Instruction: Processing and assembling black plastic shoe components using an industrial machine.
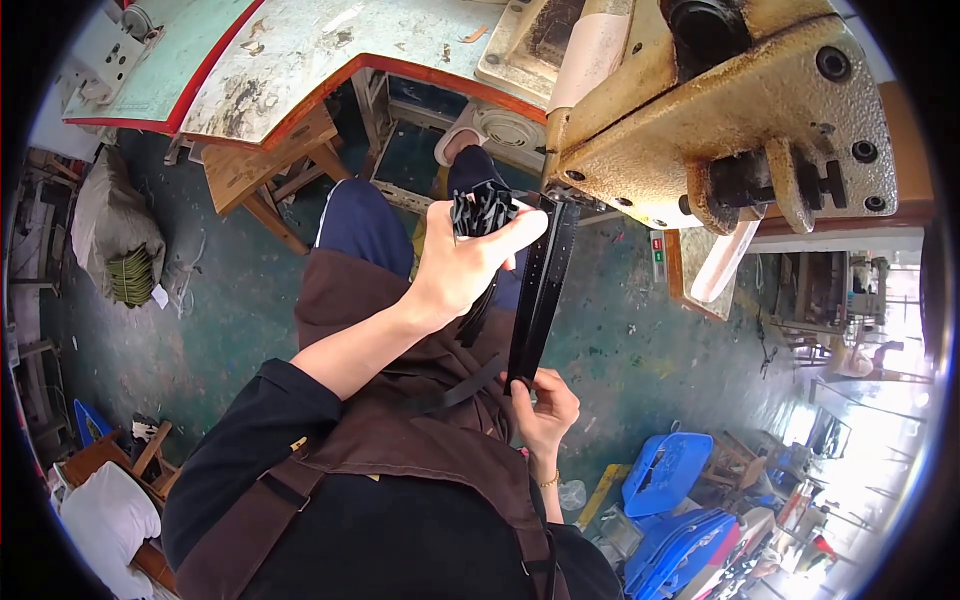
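My left hand (pixel 458 258) is closed around a bundle of thin black strips (pixel 480 210), whose cut ends stick up past the fingers. Its outstretched thumb touches the top of a long black strap (pixel 543 290) with rows of small holes along it. Lower down, my right hand (pixel 541 408) pinches the bottom end of that strap between thumb and fingers. Loose tails of the bundle hang below my left hand over my brown apron (pixel 380 400). The strap's upper end lies close beside the head of a worn cream-coloured machine (pixel 650 130); the exact contact there is hidden.
A pale worktable with a red edge (pixel 330 60) runs along the front, a wooden stool (pixel 265 165) under it. A foot in a pink slipper (pixel 458 146) is near a pedal. Blue plastic bins (pixel 668 470) stand lower right; a grey sack (pixel 115 220) sits at left.
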Available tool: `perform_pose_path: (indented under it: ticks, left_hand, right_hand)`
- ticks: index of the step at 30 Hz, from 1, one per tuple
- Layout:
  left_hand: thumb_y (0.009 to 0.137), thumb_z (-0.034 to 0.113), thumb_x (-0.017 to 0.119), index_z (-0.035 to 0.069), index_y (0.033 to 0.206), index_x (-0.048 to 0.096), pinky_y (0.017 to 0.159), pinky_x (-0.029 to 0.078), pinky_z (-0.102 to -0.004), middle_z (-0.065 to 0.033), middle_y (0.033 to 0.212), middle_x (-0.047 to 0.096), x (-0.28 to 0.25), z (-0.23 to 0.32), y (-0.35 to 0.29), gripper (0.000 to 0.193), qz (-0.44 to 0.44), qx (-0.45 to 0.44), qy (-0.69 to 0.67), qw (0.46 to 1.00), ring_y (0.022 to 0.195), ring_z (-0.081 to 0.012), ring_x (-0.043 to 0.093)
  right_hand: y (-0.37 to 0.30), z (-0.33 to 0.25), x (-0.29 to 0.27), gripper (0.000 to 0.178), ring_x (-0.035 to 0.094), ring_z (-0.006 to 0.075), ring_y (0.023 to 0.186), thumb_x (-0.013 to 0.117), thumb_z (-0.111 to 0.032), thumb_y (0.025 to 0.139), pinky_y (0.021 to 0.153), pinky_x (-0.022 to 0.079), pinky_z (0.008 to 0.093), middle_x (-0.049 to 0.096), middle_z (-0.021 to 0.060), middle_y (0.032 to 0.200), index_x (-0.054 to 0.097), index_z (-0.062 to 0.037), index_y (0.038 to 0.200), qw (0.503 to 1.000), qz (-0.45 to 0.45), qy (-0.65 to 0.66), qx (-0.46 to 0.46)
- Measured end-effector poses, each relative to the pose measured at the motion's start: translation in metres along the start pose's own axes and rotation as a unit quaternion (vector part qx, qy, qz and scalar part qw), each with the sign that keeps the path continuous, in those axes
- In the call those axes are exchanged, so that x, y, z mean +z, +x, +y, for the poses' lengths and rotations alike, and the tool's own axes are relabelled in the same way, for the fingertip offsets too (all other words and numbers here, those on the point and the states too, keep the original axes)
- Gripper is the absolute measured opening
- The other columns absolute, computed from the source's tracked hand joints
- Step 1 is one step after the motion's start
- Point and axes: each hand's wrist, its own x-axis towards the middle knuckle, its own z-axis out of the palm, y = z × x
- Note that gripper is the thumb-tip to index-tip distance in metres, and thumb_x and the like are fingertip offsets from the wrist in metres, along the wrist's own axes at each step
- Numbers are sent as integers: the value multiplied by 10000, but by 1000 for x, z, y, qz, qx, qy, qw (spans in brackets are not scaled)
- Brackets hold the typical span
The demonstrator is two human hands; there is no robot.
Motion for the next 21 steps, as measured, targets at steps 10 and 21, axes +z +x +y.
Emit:
perform_pose_path:
  ticks: [10, 21]
  left_hand:
    - [772, 132, 676, -12, 731, 657, 454, 379, -186, -37, 626, 619, 1, 5, 2, 151, -18, -21, -46, 999, 481, -68, 490]
    - [768, 135, 678, -14, 705, 661, 448, 380, -188, -59, 654, 643, 3, 6, 4, 163, -1, -20, -79, 997, 471, -76, 482]
  right_hand:
    - [46, 4, -61, 197, 601, 208, 584, 569, 107, 707, 582, 516, 262, 583, 119, 806, 573, 15, 881, 986, 107, 128, 3]
    - [147, -13, -109, 180, 588, 189, 630, 599, 21, 789, 579, 536, 312, 598, 147, 857, 547, 32, 961, 978, 102, 179, -10]
